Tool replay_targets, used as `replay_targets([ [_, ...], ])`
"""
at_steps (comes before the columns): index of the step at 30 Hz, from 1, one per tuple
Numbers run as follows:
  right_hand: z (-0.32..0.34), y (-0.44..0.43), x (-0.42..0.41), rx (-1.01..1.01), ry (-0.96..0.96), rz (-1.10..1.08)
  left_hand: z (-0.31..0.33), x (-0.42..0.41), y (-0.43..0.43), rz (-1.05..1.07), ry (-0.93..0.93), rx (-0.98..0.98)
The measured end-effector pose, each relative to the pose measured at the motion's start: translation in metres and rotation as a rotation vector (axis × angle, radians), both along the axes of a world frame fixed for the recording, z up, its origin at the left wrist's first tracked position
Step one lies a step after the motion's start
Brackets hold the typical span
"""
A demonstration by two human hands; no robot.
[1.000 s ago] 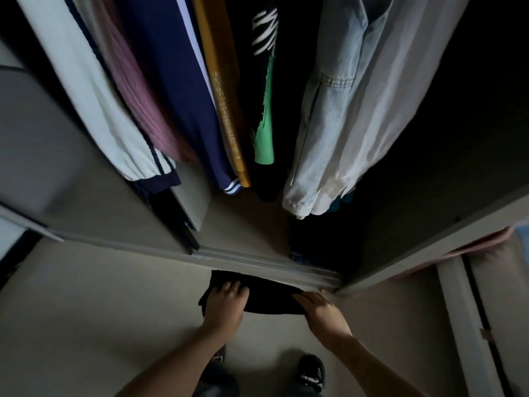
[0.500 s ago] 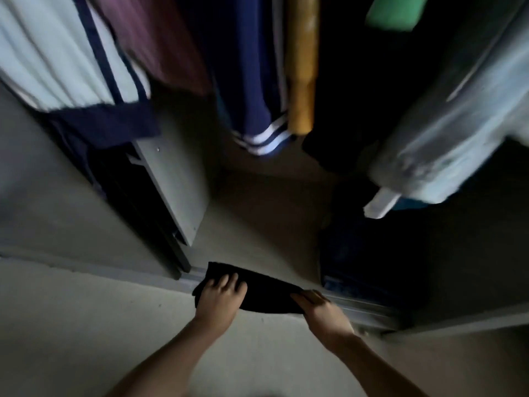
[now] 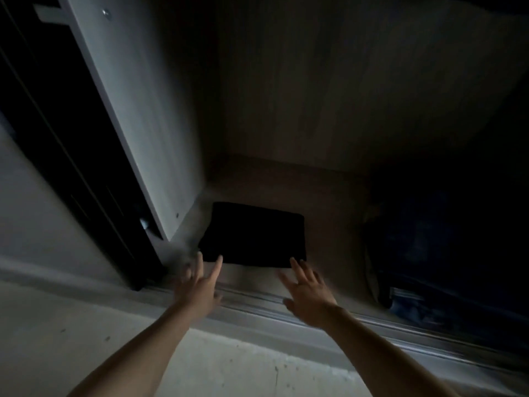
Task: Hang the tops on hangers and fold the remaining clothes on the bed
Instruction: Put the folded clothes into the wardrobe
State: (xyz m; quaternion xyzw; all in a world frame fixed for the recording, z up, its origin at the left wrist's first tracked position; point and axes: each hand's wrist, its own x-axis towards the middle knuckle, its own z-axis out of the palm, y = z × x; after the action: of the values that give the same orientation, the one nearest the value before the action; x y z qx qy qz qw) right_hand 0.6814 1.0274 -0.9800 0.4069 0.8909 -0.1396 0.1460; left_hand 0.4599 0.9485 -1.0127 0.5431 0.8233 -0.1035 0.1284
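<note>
The person's left hand (image 3: pixel 197 285) and right hand (image 3: pixel 307 290) are both spread open, holding nothing, with fingertips right at the near edge of the black folded cloth (image 3: pixel 253 233), which lies flat on the brown wardrobe floor (image 3: pixel 329 224), so this piece looks folded and put away, though any clothes left to do are out of sight.

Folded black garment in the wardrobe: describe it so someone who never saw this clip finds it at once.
Start at the wardrobe floor behind the sliding-door track. In its left corner, beside the pale side panel, lies the folded black garment, right in front of the left hand and right hand. It is a flat, neat rectangle, unlike the bulky dark blue pile to its right.
</note>
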Motion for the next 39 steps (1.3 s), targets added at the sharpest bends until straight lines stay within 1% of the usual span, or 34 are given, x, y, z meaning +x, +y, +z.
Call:
replay_targets([
  [1,-0.005,0.001,0.0,-0.014,-0.005,0.016,-0.007,-0.001,-0.005,-0.027,-0.015,-0.007],
  [3,-0.003,0.006,-0.003,-0.025,0.0,0.012,-0.01,0.001,-0.007,-0.013,-0.069,-0.014],
  [6,-0.005,0.017,-0.02,0.013,0.024,0.039,-0.005,-0.002,0.008,-0.009,-0.037,0.07],
  [8,-0.009,0.026,-0.031,0.014,0.02,0.035,-0.003,-0.006,0.024,0.002,-0.091,0.08],
  [10,-0.018,0.037,-0.031,-0.02,-0.008,0.015,-0.011,-0.011,0.036,0.01,-0.189,0.043],
  [14,-0.033,0.058,-0.007,-0.014,-0.125,0.074,-0.026,-0.008,0.056,-0.024,-0.226,0.06],
  [17,-0.032,0.089,0.015,-0.024,-0.169,-0.041,-0.022,0.013,0.094,-0.132,-0.206,0.055],
  [20,-0.026,0.123,0.047,-0.017,-0.22,-0.24,-0.02,0.051,0.146,-0.253,-0.216,0.039],
  [22,-0.027,0.141,0.063,-0.051,-0.208,-0.357,-0.022,0.075,0.177,-0.291,-0.232,0.046],
  [24,-0.036,0.155,0.067,-0.087,-0.176,-0.422,-0.035,0.088,0.199,-0.302,-0.251,0.086],
  [27,-0.046,0.167,0.063,-0.109,-0.092,-0.511,-0.052,0.082,0.19,-0.365,-0.272,0.078],
  [30,-0.047,0.172,0.06,-0.122,-0.043,-0.552,-0.053,0.069,0.175,-0.386,-0.291,0.04],
  [32,-0.043,0.168,0.056,-0.113,-0.07,-0.555,-0.044,0.067,0.174,-0.393,-0.289,0.022],
  [33,-0.041,0.163,0.053,-0.07,-0.097,-0.541,-0.041,0.067,0.174,-0.402,-0.295,0.025],
  [36,-0.037,0.142,0.04,0.128,-0.137,-0.428,-0.039,0.062,0.161,-0.4,-0.315,0.038],
  [39,-0.032,0.113,0.032,0.166,-0.165,-0.286,-0.039,0.051,0.134,-0.354,-0.329,0.059],
])
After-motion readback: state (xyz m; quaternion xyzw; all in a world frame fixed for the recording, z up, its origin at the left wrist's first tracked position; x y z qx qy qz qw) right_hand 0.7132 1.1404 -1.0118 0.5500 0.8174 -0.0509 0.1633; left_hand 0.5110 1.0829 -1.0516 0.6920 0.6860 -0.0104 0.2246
